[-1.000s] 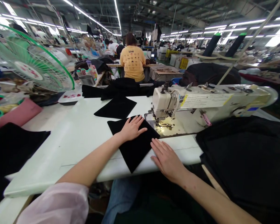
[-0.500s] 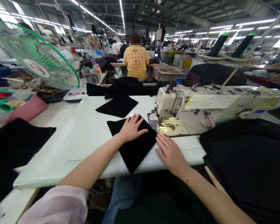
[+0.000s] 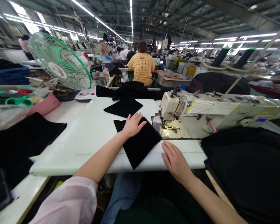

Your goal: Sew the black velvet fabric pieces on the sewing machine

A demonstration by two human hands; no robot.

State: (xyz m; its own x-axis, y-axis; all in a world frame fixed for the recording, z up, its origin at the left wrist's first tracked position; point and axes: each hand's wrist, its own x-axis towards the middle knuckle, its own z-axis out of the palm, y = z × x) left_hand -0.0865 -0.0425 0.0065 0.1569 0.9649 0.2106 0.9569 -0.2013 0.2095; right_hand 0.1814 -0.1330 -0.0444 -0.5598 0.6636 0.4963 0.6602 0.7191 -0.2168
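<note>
My left hand (image 3: 133, 125) lies flat, palm down, on a four-cornered piece of black fabric (image 3: 143, 146) with its fingers stretched out. One corner of that fabric hangs slightly over the table's front edge. My right hand (image 3: 176, 159) rests on the white table (image 3: 88, 140) just beside the fabric's right corner, its fingers extended and holding nothing. Right behind that corner stands a sewing machine (image 3: 170, 107), its needle area lit and its presser foot (image 3: 171, 128) over the metal plate. A second black fabric piece (image 3: 123, 107) lies farther back.
More black cloth (image 3: 135, 90) is heaped along the table's back edge. A large black fabric pile (image 3: 245, 168) sits at the right, more black fabric (image 3: 25, 137) at the left. A green-rimmed fan (image 3: 58, 68) stands back left. A person in a yellow shirt (image 3: 142, 68) sits ahead.
The view has swung a little left and up, so everything sits farther right in the picture. My left hand's fingers are closer together; both hands keep nearly the same places by the fabric.
</note>
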